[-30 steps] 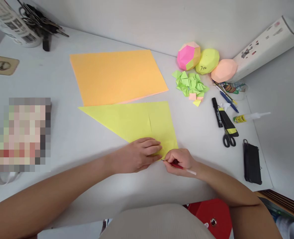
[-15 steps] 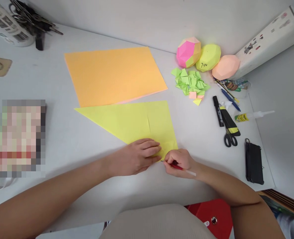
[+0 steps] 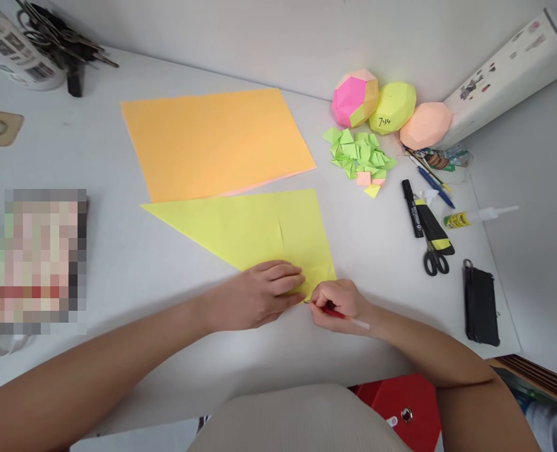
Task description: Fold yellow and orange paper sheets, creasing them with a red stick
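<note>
A yellow sheet of paper [image 3: 240,226] with a slanting left edge and a short crease lies on the desk. My left hand [image 3: 266,295] rests flat on its lower part, fingers stretched out and pressing on the paper. Just to the right, my right hand [image 3: 337,304] is closed round a slim red pen-like tool [image 3: 335,312] with a whitish rear end. Its thin dark tip is at the paper's bottom corner, close to the left fingertips; the exact kind of tool is too small to tell.
Behind lies an orange sheet [image 3: 216,144]. Folded green pieces [image 3: 360,150] and several faceted paper balls [image 3: 392,108] are at the back right. Scissors [image 3: 436,260], a black marker [image 3: 412,209], a glue bottle [image 3: 461,218] and a black pouch [image 3: 481,304] lie right.
The view shifts very slightly. Both hands stay in nearly the same place, with the red tool's tip still at the paper's lower corner.
</note>
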### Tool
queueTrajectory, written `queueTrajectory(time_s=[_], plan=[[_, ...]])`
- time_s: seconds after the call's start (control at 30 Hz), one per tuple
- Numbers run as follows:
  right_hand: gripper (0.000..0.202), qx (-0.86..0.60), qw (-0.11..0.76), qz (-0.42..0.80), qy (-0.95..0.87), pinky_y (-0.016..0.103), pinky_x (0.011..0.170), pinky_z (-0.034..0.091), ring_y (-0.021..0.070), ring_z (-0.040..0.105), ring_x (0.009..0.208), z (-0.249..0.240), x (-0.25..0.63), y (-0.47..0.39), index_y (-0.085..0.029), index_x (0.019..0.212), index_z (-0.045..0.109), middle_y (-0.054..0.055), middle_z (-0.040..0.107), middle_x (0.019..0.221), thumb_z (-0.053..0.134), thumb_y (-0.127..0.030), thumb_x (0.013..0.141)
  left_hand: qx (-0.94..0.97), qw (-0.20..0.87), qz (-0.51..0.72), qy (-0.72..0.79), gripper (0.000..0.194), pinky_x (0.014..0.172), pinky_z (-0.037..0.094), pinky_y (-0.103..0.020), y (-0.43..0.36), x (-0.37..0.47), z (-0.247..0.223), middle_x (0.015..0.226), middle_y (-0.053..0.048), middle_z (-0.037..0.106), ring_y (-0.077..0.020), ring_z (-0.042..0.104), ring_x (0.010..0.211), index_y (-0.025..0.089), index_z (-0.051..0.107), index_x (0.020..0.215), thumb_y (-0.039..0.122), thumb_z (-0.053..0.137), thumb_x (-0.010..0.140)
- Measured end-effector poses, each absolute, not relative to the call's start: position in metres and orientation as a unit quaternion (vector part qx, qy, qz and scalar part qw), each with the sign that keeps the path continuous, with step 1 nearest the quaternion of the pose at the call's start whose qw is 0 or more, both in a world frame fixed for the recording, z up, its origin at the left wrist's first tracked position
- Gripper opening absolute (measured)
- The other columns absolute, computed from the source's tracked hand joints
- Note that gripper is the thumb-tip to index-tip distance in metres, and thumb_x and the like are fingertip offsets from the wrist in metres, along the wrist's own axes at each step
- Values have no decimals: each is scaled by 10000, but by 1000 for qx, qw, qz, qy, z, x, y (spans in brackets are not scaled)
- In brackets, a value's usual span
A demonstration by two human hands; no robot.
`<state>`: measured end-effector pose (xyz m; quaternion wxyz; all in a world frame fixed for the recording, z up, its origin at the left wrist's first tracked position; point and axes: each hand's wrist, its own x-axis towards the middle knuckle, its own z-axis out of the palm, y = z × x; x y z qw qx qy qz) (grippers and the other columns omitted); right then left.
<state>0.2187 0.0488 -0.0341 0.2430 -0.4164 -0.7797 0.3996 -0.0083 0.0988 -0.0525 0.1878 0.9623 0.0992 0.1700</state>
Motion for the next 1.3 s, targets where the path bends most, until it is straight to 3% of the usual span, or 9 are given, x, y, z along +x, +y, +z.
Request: queueTrajectory(time_s=[1.07,1.17,1.3], plan=[[214,-413,233,418,-775,184,448,268,48,315,450,-37,221,47,-204,634,386,-76,433,558,517,-154,795,964,194,154,96,303,1025,430,-394,100,-9,-51,1216,-84,599,-249,477,1206,201,616,1187,206,446,937],[219,-429,252,485,-720,185,455,304,52,391,468,-38,224,51,-199,636,405,-61,486,581,560,-170,789,964,195,155,93,303,1021,428,-401,101,-10,-51,1215,-94,598,-257,470,1209,185,617,1185,202,444,936],[307,-428,303,685,-505,170,350,310,46,424,378,-42,234,67,-216,697,363,-49,581,640,611,-333,834,964,201,148,90,317,1008,434,-407,101,-10,-50,1219,-99,598,-260,467,1211,189,602,1207,207,430,941]])
